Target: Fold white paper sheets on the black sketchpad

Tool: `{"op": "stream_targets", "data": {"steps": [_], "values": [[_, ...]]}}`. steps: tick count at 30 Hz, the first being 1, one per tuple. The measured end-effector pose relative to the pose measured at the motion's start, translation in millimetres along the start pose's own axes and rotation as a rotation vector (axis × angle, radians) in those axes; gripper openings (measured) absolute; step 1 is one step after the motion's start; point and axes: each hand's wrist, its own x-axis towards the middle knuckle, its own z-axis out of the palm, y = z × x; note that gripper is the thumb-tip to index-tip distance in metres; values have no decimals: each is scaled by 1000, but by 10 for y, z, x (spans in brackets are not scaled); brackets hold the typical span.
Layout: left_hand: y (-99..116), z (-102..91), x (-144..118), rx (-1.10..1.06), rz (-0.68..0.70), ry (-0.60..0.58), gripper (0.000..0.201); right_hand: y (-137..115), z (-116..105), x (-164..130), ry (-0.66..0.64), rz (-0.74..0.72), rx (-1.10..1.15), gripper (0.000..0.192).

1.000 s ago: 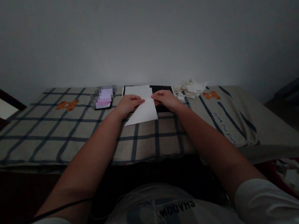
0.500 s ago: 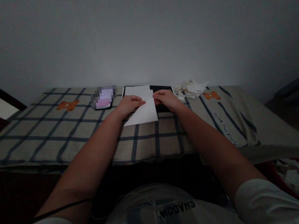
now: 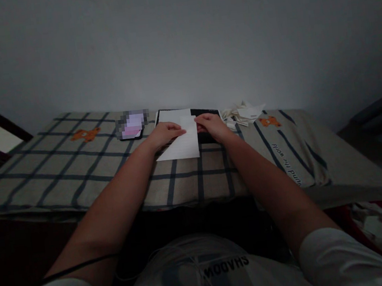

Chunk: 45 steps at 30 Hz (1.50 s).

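Observation:
A white sheet of paper [image 3: 182, 146] lies on a checked cloth [image 3: 77, 166] far in front of me. My left hand [image 3: 163, 133] pinches its left part near the top. My right hand [image 3: 212, 125] grips its upper right corner. Both hands meet over the sheet's top edge. Behind the sheet lies a dark flat board or tablet [image 3: 205, 112] with another white page [image 3: 173, 114] on its left half.
A phone [image 3: 132, 125] with a lit screen lies left of the sheet. A heap of folded white paper pieces [image 3: 244, 112] sits to the right by the wall. More paper scraps [image 3: 379, 228] lie in a red container low on the right.
The sheet has turned a little, its lower right corner pulled in and its edges squarer to me. Both hands stayed at its top edge, the right hand shifting slightly left.

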Motion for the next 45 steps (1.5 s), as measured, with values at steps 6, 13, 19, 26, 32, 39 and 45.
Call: {"op": "stream_targets", "data": {"steps": [6, 13, 19, 26, 32, 39, 45], "values": [[-3, 12, 11, -3, 38, -6, 22, 18, -14, 9, -16, -19, -11, 18], [-20, 2, 74, -20, 104, 171, 21, 2, -14, -38, -120, 34, -115, 10], [-38, 15, 60, -37, 26, 115, 25, -8, -7, -30, -21, -13, -156, 17], [-51, -10, 83, 33, 90, 206, 23, 6, -31, -28, -102, 80, -120, 13], [-74, -48, 99, 65, 94, 194, 25, -3, -20, -39, -89, 87, -161, 19], [-117, -72, 161, 16, 133, 250, 29, 8, -64, -54, -207, 66, -248, 11], [-77, -87, 112, -22, 8, 165, 31, -7, -90, -43, -116, 59, -258, 12]]}}
